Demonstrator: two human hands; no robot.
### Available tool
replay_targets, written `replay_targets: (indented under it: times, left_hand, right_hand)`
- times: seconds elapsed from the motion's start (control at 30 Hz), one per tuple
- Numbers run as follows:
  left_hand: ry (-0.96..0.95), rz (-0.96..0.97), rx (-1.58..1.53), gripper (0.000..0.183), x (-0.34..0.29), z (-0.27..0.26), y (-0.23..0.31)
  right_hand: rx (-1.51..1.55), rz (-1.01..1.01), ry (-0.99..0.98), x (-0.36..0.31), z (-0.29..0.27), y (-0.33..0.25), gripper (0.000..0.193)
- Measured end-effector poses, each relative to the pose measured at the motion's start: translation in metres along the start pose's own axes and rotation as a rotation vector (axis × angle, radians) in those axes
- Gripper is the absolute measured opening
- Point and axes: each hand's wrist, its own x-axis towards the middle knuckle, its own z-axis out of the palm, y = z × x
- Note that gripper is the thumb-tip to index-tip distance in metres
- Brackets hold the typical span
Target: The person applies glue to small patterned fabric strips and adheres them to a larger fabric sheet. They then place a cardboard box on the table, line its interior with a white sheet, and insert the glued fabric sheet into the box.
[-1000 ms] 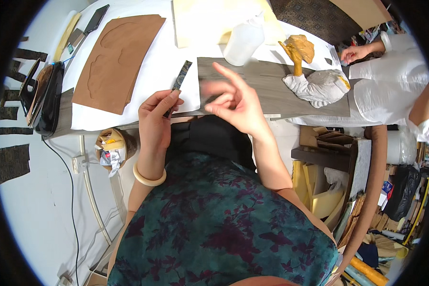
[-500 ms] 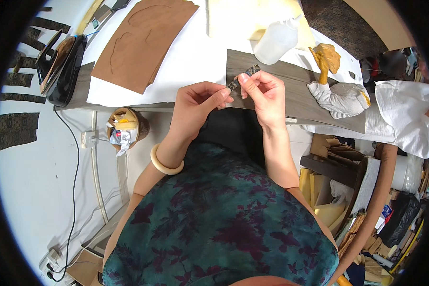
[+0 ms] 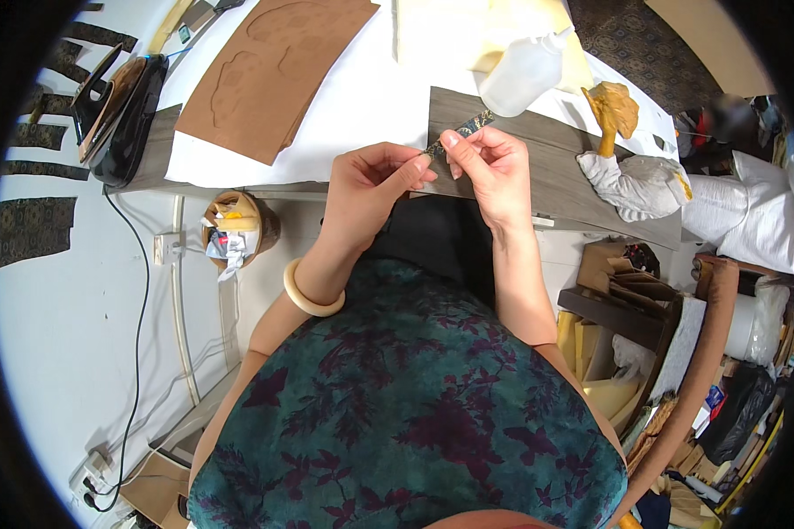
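We pinch a narrow, dark patterned fabric strip (image 3: 480, 122) in our left fingers (image 3: 403, 179) and right fingers (image 3: 464, 153), near the front edge of the grey wood-grain table (image 3: 556, 167); its far end nears the translucent white plastic bottle (image 3: 525, 78), with open room leftward over flat white paper (image 3: 362, 97)

They wear a floral top (image 3: 406, 388) and cream bangle (image 3: 303, 301).

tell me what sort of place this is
Probably a craft workshop, perhaps for textiles: what looks like an iron stands at the left, brown sheets with curved outlines lie on white paper, and dark patterned pieces line the wall.
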Motion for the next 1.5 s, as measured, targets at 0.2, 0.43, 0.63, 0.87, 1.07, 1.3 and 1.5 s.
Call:
replay_targets:
  times: [0.2,0.43,0.63,0.87,1.07,1.3,1.5]
  left_hand:
    - [0.035,0.001,-0.062,0.016,-0.003,0.005,-0.002]
    - [0.038,-0.049,-0.116,0.016,-0.002,0.008,0.005]
    - [0.045,0.002,-0.057,0.016,0.0,0.002,-0.002]
    - [0.031,0.036,-0.039,0.013,0.001,0.006,-0.002]
    - [0.021,0.011,0.002,0.013,0.002,0.008,0.005]
    - [0.008,-0.035,0.092,0.013,0.006,0.003,0.005]
    - [0.038,-0.017,0.095,0.012,0.003,0.004,0.008]
  right_hand:
    - [0.018,0.002,-0.016,0.0,-0.002,0.012,0.019]
    - [0.018,-0.014,-0.006,0.002,-0.006,0.013,0.018]
    - [-0.024,0.001,-0.008,-0.002,0.003,0.006,0.019]
    - [-0.022,0.032,-0.061,0.001,-0.006,0.007,0.018]
    - [0.04,0.017,-0.071,0.004,-0.008,0.0,0.012]
    - [0.038,0.032,-0.048,0.006,-0.012,-0.004,0.013]
    - [-0.055,0.023,-0.016,0.012,-0.017,-0.006,0.012]
